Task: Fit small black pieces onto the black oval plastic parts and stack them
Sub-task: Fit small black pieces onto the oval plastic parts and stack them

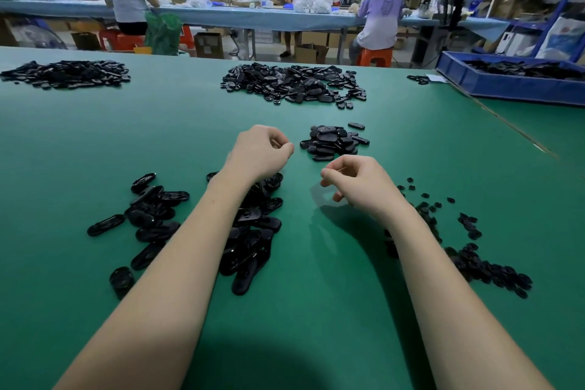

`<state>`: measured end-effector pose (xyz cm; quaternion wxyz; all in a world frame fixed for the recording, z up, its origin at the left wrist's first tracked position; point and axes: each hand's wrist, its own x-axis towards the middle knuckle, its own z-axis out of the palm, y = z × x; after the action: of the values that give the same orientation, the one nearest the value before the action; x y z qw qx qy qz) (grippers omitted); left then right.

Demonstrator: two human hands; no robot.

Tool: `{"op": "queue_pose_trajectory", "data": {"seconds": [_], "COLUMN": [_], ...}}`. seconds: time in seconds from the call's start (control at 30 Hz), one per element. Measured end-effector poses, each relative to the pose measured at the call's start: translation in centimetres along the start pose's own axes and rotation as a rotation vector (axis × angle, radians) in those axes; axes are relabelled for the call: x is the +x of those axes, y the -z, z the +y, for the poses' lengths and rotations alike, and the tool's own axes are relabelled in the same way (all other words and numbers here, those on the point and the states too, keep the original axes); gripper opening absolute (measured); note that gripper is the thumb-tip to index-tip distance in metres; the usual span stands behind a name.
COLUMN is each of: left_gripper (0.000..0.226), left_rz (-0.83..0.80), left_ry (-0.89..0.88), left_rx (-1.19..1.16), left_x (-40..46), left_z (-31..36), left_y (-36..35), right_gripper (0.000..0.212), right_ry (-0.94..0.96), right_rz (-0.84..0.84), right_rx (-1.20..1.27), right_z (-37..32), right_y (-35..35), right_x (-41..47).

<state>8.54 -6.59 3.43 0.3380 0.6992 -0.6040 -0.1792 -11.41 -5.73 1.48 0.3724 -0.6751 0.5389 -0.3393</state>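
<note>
Both of your hands hover over the green table point(316, 279) with nothing in them that I can make out: your left hand point(261, 152) has its fingers loosely curled, thumb and forefinger close together as if they pinch, yet no piece shows between them, and your right hand point(357, 182) hangs the same way, fingers curled inward over bare felt. If either one holds a small piece, it is too small to see. Just beyond your hands, slightly to the right, lies a small heap of oval parts point(335, 142) that I take for the finished ones, piled loosely rather than stacked neatly. Under and beside your left forearm sits the scatter of loose oval parts point(250, 231), with more of them point(148, 215) further to the left, and beside your right forearm lies the spread of small black pieces point(474, 250). Judging by the sizes of these groups, you are early to midway through what lies near you: the heap ahead is smaller than the supply at your left. Far past your hands a big pile point(294, 82) waits in the middle, another pile point(66, 73) far to the left and a blue bin point(506, 85) far to the right also holds black parts, so plenty appears to remain; whether those distant ones are fitted already I cannot tell
</note>
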Motion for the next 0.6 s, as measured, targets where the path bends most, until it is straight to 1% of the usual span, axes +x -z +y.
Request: {"op": "queue_pose_trajectory", "data": {"seconds": [0.07,0.17,0.23,0.3,0.47,0.6], "left_gripper": [0.01,0.006,0.011,0.016,0.022,0.029], "left_rz": [-0.018,-0.107,-0.172,-0.197,-0.163,-0.05], "left_ry": [0.002,0.039,0.054,0.051,0.037,0.065], "left_rx": [0.095,0.176,0.235,0.254,0.218,0.145], "left_x": [-0.1,-0.3,-0.6,-0.8,-1.1,-1.1], "left_z": [-0.1,0.0,0.0,-0.2,-0.1,0.3], "left_y": [0.1,0.2,0.2,0.1,0.2,0.2], "right_gripper": [0.009,0.009,0.009,0.009,0.009,0.008], "right_ry": [0.02,0.048,0.058,0.061,0.054,0.062], "right_rz": [-0.026,-0.043,-0.043,-0.042,-0.044,-0.023], "right_rx": [-0.054,-0.129,-0.134,-0.137,-0.138,-0.1], "right_z": [-0.1,-0.1,-0.1,-0.1,-0.2,-0.4], "right_y": [-0.8,-1.4,-1.5,-1.5,-1.4,-1.2], "right_x": [-0.1,-0.1,-0.1,-0.1,-0.4,-0.5]}}
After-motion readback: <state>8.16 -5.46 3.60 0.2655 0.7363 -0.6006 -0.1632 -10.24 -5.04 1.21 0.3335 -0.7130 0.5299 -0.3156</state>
